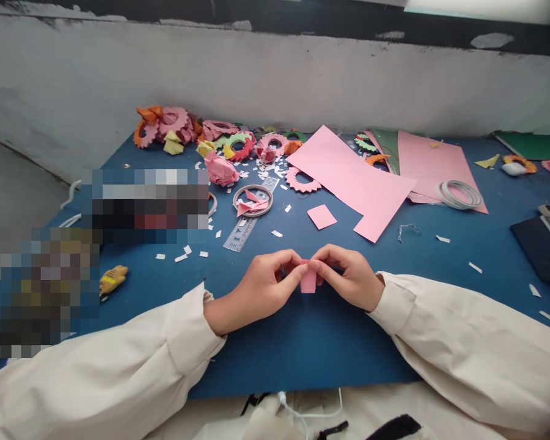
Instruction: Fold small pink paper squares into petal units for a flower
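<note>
- Head view, hands: the left hand (270, 284) and the right hand (348, 278) are meeting, both pinching the upper edge of one small oblong pink paper piece (308, 283) between thumbs and fingers.
- Head view, position: the piece is hanging upright between the hands, near the front middle of the matte blue tabletop (311, 348); its lower end is showing free.
- Head view, workmanship: the step in hand is judged to be creasing or aligning the paper. Good practice is matching edges before pressing, then running the thumbs outward evenly. Light pressure is advisable, as thin paper is likely marking easily. Any fold behind the fingers is escaping inspection.
- Head view, stock: a flat pink paper square (322, 217) is lying just beyond the hands; past it, a large notched pink paper sheet (348, 177) is showing straight, clean edges.
- Head view, tools: a clear plastic ruler (237, 236) with cut-out shapes is lying partly under a round, smooth tape ring (270, 205), which is encircling pointed pink paper bits (247, 208).
- Head view, surroundings: a flat pink paper ring (289, 179) is displaying a toothed outer edge; crumpled pink paper (220, 169) is sitting nearby, and small white paper scraps (277, 233) are littering the surface.
</note>
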A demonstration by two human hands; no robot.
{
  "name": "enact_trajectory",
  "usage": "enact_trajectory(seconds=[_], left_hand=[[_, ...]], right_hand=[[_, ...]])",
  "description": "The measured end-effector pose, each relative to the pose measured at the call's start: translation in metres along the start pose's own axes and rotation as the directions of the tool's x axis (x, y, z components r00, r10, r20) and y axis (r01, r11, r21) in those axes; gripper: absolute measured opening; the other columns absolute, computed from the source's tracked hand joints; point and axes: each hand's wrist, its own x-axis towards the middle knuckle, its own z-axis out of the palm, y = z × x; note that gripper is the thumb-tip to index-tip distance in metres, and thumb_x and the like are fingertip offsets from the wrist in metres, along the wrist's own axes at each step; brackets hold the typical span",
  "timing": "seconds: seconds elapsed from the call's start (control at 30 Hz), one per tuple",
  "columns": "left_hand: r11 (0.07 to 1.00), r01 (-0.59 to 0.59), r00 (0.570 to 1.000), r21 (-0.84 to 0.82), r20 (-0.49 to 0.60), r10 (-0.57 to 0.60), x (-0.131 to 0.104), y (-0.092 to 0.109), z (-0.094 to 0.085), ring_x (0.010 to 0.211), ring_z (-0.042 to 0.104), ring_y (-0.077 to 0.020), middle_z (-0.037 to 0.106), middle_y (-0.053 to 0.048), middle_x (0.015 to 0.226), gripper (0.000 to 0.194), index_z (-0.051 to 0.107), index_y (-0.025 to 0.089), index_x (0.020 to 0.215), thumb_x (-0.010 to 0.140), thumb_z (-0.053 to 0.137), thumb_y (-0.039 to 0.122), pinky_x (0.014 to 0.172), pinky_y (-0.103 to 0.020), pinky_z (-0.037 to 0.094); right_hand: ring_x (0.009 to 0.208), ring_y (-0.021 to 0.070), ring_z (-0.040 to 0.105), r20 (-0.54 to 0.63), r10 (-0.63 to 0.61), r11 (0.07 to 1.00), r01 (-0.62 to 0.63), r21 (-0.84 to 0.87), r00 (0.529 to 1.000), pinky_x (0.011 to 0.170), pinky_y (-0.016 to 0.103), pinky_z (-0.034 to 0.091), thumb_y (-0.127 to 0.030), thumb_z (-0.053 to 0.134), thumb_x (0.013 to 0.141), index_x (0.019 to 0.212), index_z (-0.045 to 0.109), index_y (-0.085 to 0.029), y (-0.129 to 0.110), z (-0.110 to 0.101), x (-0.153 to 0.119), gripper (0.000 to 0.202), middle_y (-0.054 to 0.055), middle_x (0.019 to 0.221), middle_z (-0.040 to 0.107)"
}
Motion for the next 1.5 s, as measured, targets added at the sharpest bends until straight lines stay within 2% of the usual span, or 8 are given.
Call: enact_trajectory(seconds=[0.17, 0.4, 0.63, 0.77, 1.1, 1.23, 1.37, 1.5], left_hand=[[0.998, -0.050, 0.999, 0.026, -0.002, 0.050, -0.0006, 0.0044, -0.0017, 0.063, 0.051, -0.0088, 0.064, 0.001, 0.075, 0.025, 0.061, 0.017, 0.081, 0.091, 0.046, 0.034, 0.058, -0.020, 0.039], [0.998, -0.043, 0.999, 0.054, -0.012, 0.044, -0.0007, 0.0063, -0.0030, 0.060, 0.048, -0.0086, 0.061, 0.002, 0.071, 0.026, 0.061, 0.017, 0.078, 0.090, 0.047, 0.034, 0.056, -0.020, 0.037], [1.000, -0.008, 0.999, 0.005, 0.051, 0.008, -0.0016, 0.0083, -0.0063, 0.063, 0.046, -0.0093, 0.053, 0.003, 0.067, 0.030, 0.057, 0.015, 0.072, 0.091, 0.044, 0.035, 0.059, -0.021, 0.035], [0.999, -0.023, 0.995, 0.041, 0.096, 0.019, -0.0004, 0.0061, -0.0045, 0.061, 0.042, -0.0084, 0.048, 0.004, 0.065, 0.032, 0.051, 0.016, 0.071, 0.093, 0.039, 0.036, 0.057, -0.020, 0.034], [0.996, -0.066, 0.983, 0.057, 0.175, 0.055, -0.0006, 0.0060, -0.0019, 0.061, 0.046, -0.0084, 0.053, 0.003, 0.067, 0.033, 0.052, 0.016, 0.072, 0.095, 0.036, 0.034, 0.058, -0.020, 0.036], [0.993, -0.078, 0.987, 0.093, 0.150, 0.064, 0.0000, 0.0065, -0.0012, 0.058, 0.043, -0.0082, 0.049, 0.003, 0.064, 0.032, 0.048, 0.016, 0.071, 0.095, 0.035, 0.033, 0.056, -0.021, 0.034], [0.988, -0.113, 0.976, 0.106, 0.199, 0.090, -0.0002, 0.0061, -0.0011, 0.062, 0.047, -0.0086, 0.053, 0.002, 0.069, 0.030, 0.050, 0.016, 0.074, 0.095, 0.034, 0.031, 0.061, -0.020, 0.037], [0.983, -0.124, 0.977, 0.136, 0.190, 0.097, -0.0013, 0.0053, -0.0014, 0.057, 0.041, -0.0082, 0.049, 0.004, 0.064, 0.028, 0.045, 0.017, 0.071, 0.094, 0.035, 0.029, 0.057, -0.021, 0.034]], right_hand=[[0.059, 0.0090, 0.058, -0.003, -0.005, 1.000, 0.005, -0.004, 1.000, 0.056, 0.021, 0.049, -0.033, 0.049, 0.090, 0.084, 0.057, -0.018, -0.0004, -0.0003, 0.0004, 0.018, 0.000, 0.071, 0.062], [0.060, 0.0094, 0.059, -0.002, -0.011, 1.000, 0.011, -0.022, 1.000, 0.056, 0.022, 0.050, -0.033, 0.048, 0.091, 0.085, 0.057, -0.018, -0.0006, 0.0004, 0.0007, 0.018, 0.001, 0.072, 0.063], [0.058, 0.0089, 0.056, 0.033, -0.015, 0.998, 0.017, -0.053, 0.999, 0.055, 0.021, 0.047, -0.033, 0.047, 0.091, 0.083, 0.056, -0.018, -0.0005, 0.0003, -0.0014, 0.019, 0.000, 0.068, 0.061], [0.056, 0.0090, 0.055, 0.010, -0.015, 0.998, 0.015, -0.067, 1.000, 0.053, 0.021, 0.046, -0.035, 0.047, 0.091, 0.082, 0.054, -0.018, 0.0003, 0.0004, -0.0013, 0.020, 0.000, 0.067, 0.060], [0.057, 0.0093, 0.055, -0.045, -0.029, 0.994, 0.024, -0.105, 0.999, 0.054, 0.022, 0.046, -0.034, 0.049, 0.090, 0.080, 0.055, -0.018, -0.0011, 0.0003, -0.0026, 0.020, 0.000, 0.068, 0.060], [0.056, 0.0092, 0.054, -0.073, -0.041, 0.993, 0.032, -0.116, 0.996, 0.054, 0.022, 0.046, -0.035, 0.049, 0.090, 0.080, 0.055, -0.018, -0.0010, 0.0006, -0.0021, 0.020, 0.000, 0.068, 0.059], [0.056, 0.0089, 0.053, -0.114, -0.062, 0.991, 0.047, -0.126, 0.992, 0.054, 0.022, 0.045, -0.034, 0.049, 0.090, 0.079, 0.055, -0.019, -0.0001, 0.0011, -0.0019, 0.019, -0.001, 0.068, 0.058], [0.055, 0.0084, 0.053, -0.130, -0.073, 0.991, 0.058, -0.120, 0.989, 0.053, 0.022, 0.045, -0.033, 0.049, 0.090, 0.079, 0.054, -0.019, 0.0002, 0.0021, -0.0019, 0.019, -0.002, 0.066, 0.057]])
